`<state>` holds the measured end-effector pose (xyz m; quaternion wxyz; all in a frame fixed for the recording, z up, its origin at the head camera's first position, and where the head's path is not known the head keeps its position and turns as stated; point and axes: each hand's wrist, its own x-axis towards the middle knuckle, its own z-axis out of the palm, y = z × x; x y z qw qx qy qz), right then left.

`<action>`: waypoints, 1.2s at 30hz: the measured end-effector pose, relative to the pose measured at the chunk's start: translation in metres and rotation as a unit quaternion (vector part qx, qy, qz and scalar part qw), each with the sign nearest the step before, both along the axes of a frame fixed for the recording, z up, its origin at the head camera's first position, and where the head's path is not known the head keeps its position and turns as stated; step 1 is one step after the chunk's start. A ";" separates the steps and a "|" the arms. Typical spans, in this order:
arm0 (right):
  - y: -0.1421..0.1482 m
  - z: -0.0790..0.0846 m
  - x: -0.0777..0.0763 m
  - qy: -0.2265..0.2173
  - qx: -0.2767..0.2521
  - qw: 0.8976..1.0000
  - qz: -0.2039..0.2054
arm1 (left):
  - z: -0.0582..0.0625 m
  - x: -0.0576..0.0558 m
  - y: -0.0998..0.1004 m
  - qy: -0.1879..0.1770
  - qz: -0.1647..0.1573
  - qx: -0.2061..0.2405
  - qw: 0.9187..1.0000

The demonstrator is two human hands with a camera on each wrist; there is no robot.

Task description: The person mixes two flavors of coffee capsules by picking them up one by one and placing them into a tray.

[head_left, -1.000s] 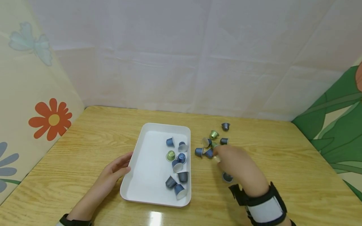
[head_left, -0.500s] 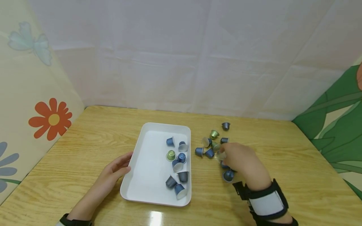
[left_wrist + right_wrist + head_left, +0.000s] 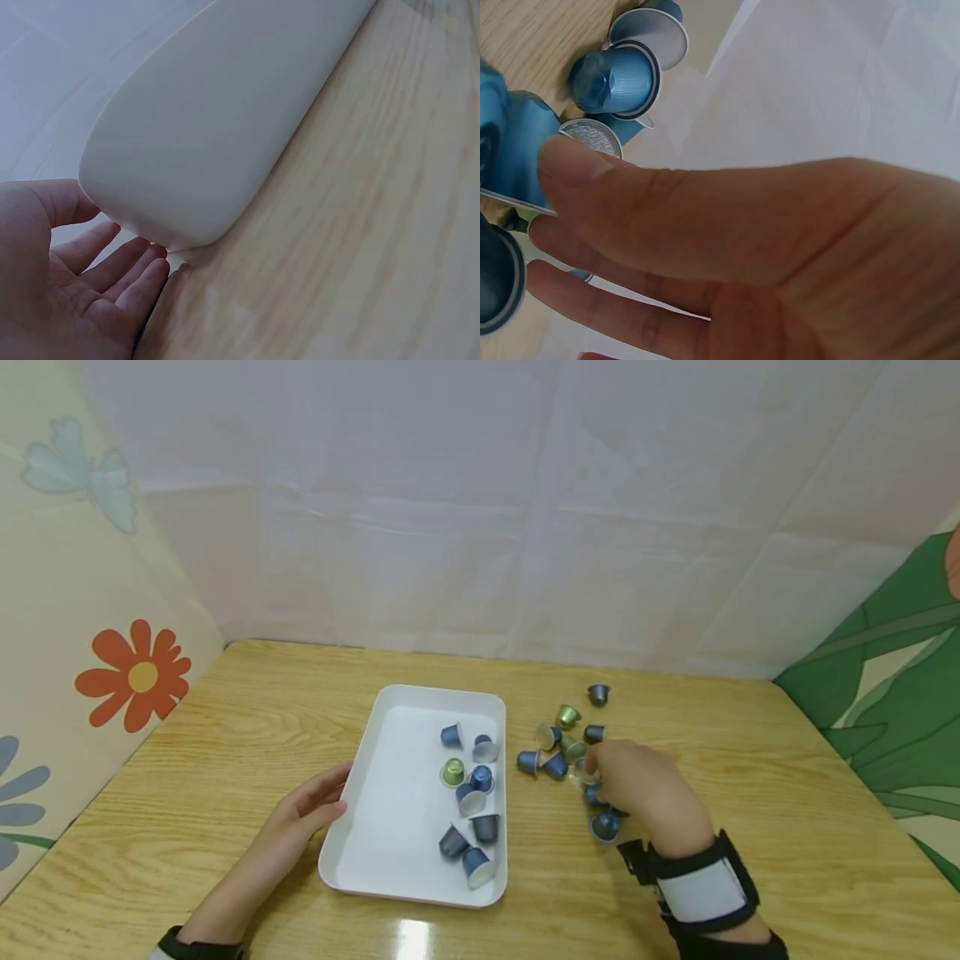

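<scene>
A white tray (image 3: 390,893) holds several coffee capsules, blue, dark grey and one green capsule (image 3: 453,772), toward its right side. My left hand (image 3: 307,810) holds the tray's left edge, thumb at the rim and fingers against the outer wall; in the left wrist view that hand (image 3: 90,270) is at the tray's corner. My right hand (image 3: 645,789) reaches into a loose pile of capsules right of the tray. Seen from the right wrist, its thumb and index finger pinch a blue capsule (image 3: 525,142). Part of the pile is hidden beneath this hand.
More capsules lie on the wooden table (image 3: 750,777): a dark capsule (image 3: 598,695) at the back, a green capsule (image 3: 567,717), and a blue capsule (image 3: 528,763) near the tray's right wall. A white cloth (image 3: 480,527) hangs behind the table, with patterned panels at both sides.
My right hand has shifted slightly right and back over the pile, uncovering a pale-lidded capsule and blue ones below it. The left hand and tray stay put.
</scene>
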<state>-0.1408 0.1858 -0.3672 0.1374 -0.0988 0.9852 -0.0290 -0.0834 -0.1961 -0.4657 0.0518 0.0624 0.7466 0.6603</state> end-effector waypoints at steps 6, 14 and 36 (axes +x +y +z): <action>0.001 -0.004 -0.002 -0.005 -0.002 1.000 -0.009 | 0.001 0.000 0.000 0.003 0.000 0.002 1.000; 0.004 -0.007 -0.005 -0.019 -0.009 1.000 -0.016 | 0.000 0.001 0.001 -0.002 0.004 0.000 1.000; 0.005 -0.012 -0.006 -0.030 -0.009 0.999 -0.006 | 0.000 0.000 0.000 -0.007 0.005 0.002 1.000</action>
